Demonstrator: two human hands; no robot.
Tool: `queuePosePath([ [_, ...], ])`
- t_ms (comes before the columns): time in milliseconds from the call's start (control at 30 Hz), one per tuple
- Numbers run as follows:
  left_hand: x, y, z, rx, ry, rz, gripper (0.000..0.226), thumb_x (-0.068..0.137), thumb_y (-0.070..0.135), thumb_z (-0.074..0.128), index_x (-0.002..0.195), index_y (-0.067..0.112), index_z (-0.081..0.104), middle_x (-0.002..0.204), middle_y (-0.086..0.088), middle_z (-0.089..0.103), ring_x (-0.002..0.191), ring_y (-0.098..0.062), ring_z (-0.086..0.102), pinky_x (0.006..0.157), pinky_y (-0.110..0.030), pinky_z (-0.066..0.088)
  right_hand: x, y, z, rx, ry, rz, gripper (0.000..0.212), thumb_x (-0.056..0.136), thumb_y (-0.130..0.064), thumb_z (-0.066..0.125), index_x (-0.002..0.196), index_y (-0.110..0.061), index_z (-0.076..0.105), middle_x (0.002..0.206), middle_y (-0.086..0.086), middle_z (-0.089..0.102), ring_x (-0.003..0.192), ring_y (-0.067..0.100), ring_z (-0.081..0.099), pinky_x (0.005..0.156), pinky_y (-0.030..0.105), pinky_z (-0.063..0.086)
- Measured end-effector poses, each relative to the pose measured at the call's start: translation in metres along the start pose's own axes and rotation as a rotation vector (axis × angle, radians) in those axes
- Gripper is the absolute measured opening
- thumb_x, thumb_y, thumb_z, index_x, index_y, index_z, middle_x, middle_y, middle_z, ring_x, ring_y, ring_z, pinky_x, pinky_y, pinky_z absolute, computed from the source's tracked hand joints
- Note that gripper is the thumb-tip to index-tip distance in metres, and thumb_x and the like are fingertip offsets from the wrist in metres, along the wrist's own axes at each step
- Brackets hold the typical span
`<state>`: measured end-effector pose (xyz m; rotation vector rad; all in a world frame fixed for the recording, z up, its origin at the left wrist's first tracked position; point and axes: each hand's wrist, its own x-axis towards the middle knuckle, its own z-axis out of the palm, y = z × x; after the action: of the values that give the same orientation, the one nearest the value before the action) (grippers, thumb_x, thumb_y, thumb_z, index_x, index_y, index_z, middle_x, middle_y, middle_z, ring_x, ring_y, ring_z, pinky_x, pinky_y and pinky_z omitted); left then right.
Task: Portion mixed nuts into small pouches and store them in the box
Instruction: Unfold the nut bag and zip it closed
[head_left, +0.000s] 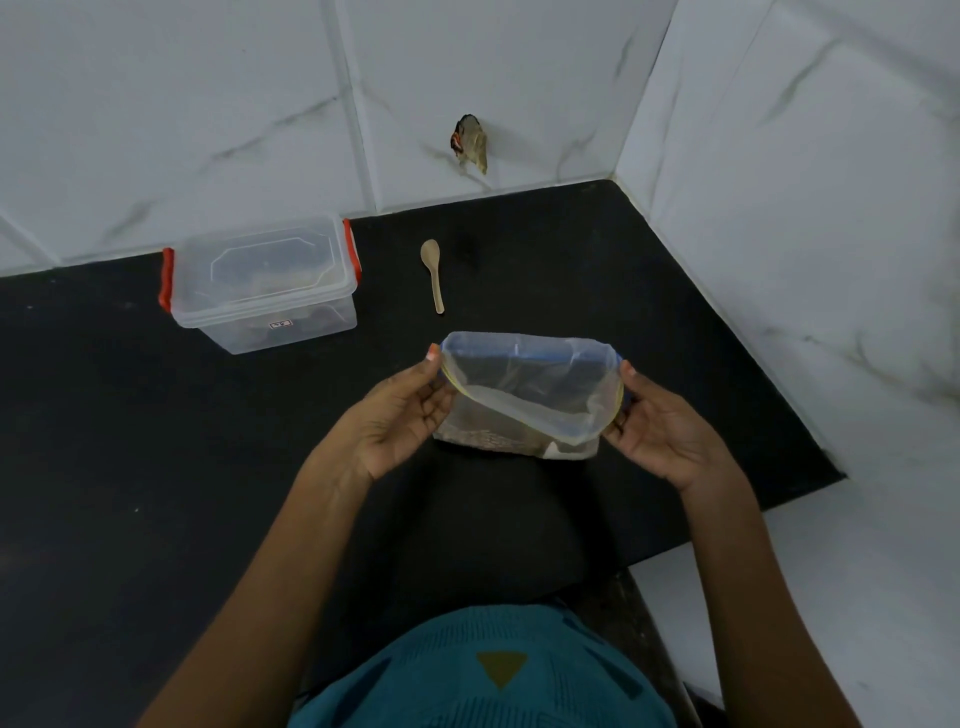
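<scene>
A clear zip pouch (524, 400) with a blue and yellow seal strip stands on the black counter (156, 467), its mouth spread wide. Some nuts lie at its bottom. My left hand (400, 421) pinches the left end of the mouth and my right hand (660, 431) pinches the right end. A clear plastic box (265, 286) with red side clips and its lid on sits at the back left; dark contents show faintly inside. A small wooden spoon (434, 273) lies on the counter between the box and the pouch.
White marbled tile walls (779, 182) close the counter at the back and right. A hole with wires (470, 143) shows in the back wall. The counter's right end (810, 467) stops just beyond my right hand.
</scene>
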<state>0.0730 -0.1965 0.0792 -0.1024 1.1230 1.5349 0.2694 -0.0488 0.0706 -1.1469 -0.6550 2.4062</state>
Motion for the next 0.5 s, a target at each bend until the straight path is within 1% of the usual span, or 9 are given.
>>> queuePosePath([
  [33,0.000,0.001,0.000,-0.006,-0.011,0.005,0.011,0.084,0.019,0.057,0.083,0.015,0.066,0.077,-0.001,0.069,0.074,-0.009,0.064,0.072,-0.019,0.054,-0.002,-0.001,0.002,-0.012,-0.006,-0.001,0.012,0.058,-0.016,0.074,0.069,-0.014,0.077,0.087,0.005,0.071,0.078,0.014,0.069,0.066,0.029,0.059],
  [67,-0.001,0.001,0.000,0.003,-0.017,0.014,0.011,0.085,0.017,0.056,0.085,0.014,0.066,0.078,-0.001,0.070,0.076,-0.009,0.065,0.072,-0.020,0.054,-0.002,-0.001,0.002,-0.024,-0.027,-0.006,0.016,0.053,-0.016,0.078,0.070,-0.013,0.077,0.085,0.005,0.072,0.076,0.014,0.070,0.063,0.028,0.058],
  [167,-0.001,0.000,0.002,0.099,-0.038,0.061,0.012,0.080,0.017,0.060,0.090,0.016,0.066,0.081,0.001,0.068,0.072,-0.005,0.061,0.068,-0.016,0.051,-0.003,-0.001,0.004,-0.071,-0.132,-0.029,0.050,0.030,-0.018,0.093,0.077,-0.011,0.077,0.086,0.006,0.072,0.075,0.014,0.070,0.060,0.027,0.057],
  [200,-0.001,-0.001,0.005,0.134,-0.047,0.076,0.016,0.079,0.016,0.060,0.094,0.016,0.066,0.084,0.001,0.069,0.071,-0.005,0.062,0.067,-0.016,0.050,-0.003,0.000,0.005,-0.090,-0.153,-0.039,0.054,0.029,-0.019,0.094,0.079,-0.011,0.077,0.086,0.006,0.072,0.075,0.014,0.070,0.060,0.027,0.056],
  [267,-0.001,-0.004,0.010,0.169,-0.042,0.103,0.017,0.083,0.010,0.058,0.099,0.013,0.065,0.086,0.000,0.070,0.070,-0.005,0.064,0.063,-0.015,0.051,-0.002,0.000,0.009,-0.126,-0.168,-0.075,0.044,0.042,-0.017,0.088,0.083,-0.011,0.076,0.084,0.005,0.072,0.074,0.013,0.069,0.059,0.027,0.056],
  [333,-0.001,-0.005,0.014,0.235,-0.006,0.142,0.017,0.085,0.006,0.057,0.098,0.013,0.065,0.086,-0.001,0.068,0.069,-0.006,0.061,0.058,-0.014,0.046,-0.003,-0.001,0.014,-0.235,-0.128,-0.138,0.028,0.065,-0.011,0.070,0.093,-0.013,0.071,0.087,0.003,0.071,0.078,0.013,0.068,0.064,0.028,0.057],
  [367,-0.001,-0.006,0.014,0.289,0.021,0.168,0.016,0.085,0.005,0.056,0.096,0.014,0.065,0.085,-0.002,0.067,0.071,-0.008,0.058,0.059,-0.016,0.043,-0.003,-0.002,0.014,-0.334,-0.084,-0.183,0.026,0.073,-0.006,0.062,0.096,-0.015,0.068,0.090,0.003,0.070,0.082,0.014,0.067,0.070,0.028,0.057],
  [433,0.001,-0.006,0.012,0.359,0.071,0.214,0.019,0.085,0.001,0.055,0.090,0.016,0.066,0.080,-0.001,0.068,0.075,-0.014,0.055,0.066,-0.022,0.039,-0.005,-0.004,0.012,-0.558,0.020,-0.271,0.029,0.081,0.003,0.055,0.095,-0.020,0.067,0.092,0.002,0.068,0.087,0.017,0.064,0.079,0.031,0.051],
  [500,0.001,-0.005,0.009,0.383,0.102,0.239,0.022,0.085,-0.001,0.053,0.087,0.017,0.066,0.073,0.001,0.070,0.077,-0.016,0.054,0.069,-0.025,0.038,-0.007,-0.005,0.011,-0.705,0.101,-0.317,0.031,0.082,0.005,0.054,0.091,-0.022,0.066,0.091,0.003,0.066,0.084,0.016,0.062,0.080,0.031,0.049],
])
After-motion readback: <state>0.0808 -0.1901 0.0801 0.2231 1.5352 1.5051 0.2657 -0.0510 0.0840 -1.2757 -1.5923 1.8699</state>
